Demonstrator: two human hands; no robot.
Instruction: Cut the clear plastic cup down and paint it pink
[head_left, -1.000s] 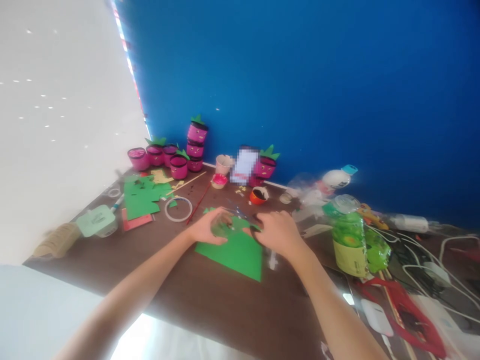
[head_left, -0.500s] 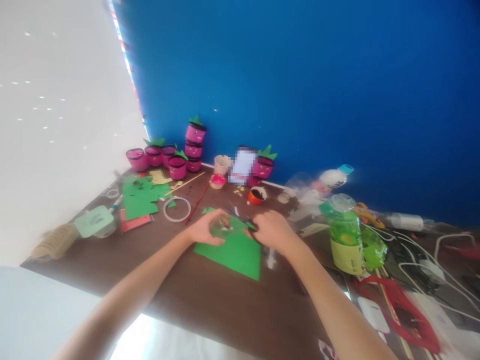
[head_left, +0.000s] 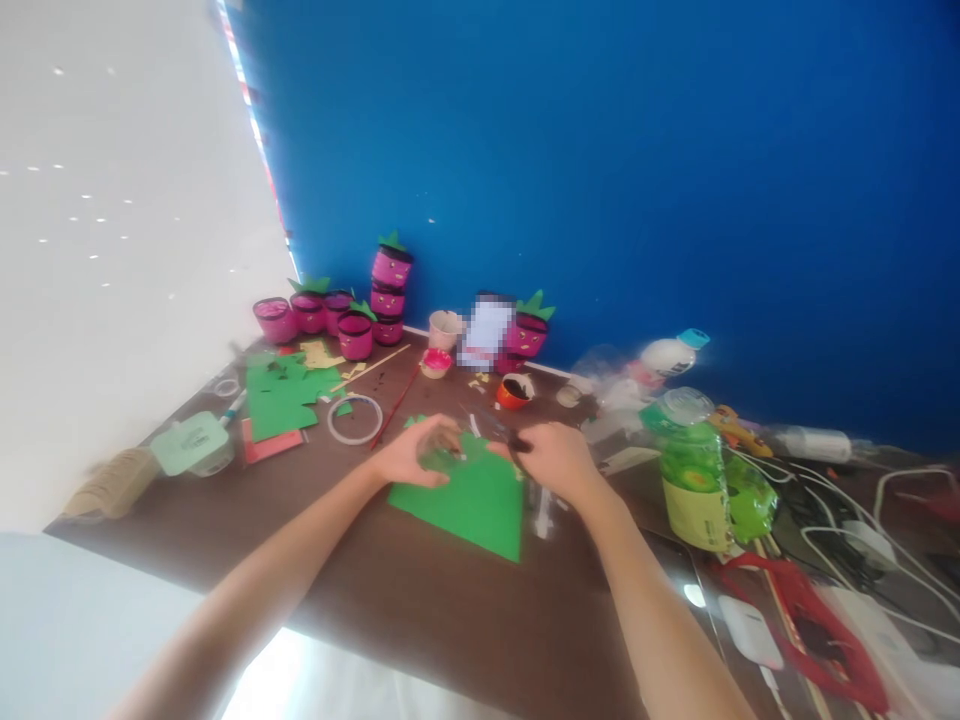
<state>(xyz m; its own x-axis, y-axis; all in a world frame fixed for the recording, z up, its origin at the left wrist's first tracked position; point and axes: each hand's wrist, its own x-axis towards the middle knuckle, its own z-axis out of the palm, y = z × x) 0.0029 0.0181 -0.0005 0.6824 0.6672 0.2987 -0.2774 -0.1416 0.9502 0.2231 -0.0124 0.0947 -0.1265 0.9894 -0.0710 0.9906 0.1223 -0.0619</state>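
A green paper sheet [head_left: 472,500] lies on the brown table [head_left: 375,580] in front of me. My left hand [head_left: 416,452] curls over the sheet's far left corner, fingers bent around a small clear round thing that is blurred. My right hand [head_left: 555,458] is closed just to the right, at the sheet's far right corner, gripping a dark-handled tool, probably scissors [head_left: 501,432], whose tip points toward the left hand. The two hands sit a few centimetres apart.
Pink strawberry-faced cups [head_left: 352,310] stand at the back by the blue wall. Green paper scraps [head_left: 281,395], a white ring [head_left: 354,418], an orange bowl [head_left: 515,391], a green bottle [head_left: 694,475], cables and red straps [head_left: 817,620] crowd the table.
Both hands stay at the sheet's far edge. The right hand has shifted slightly right and its tool has turned a little; the left hand's fingers have shifted over the clear thing.
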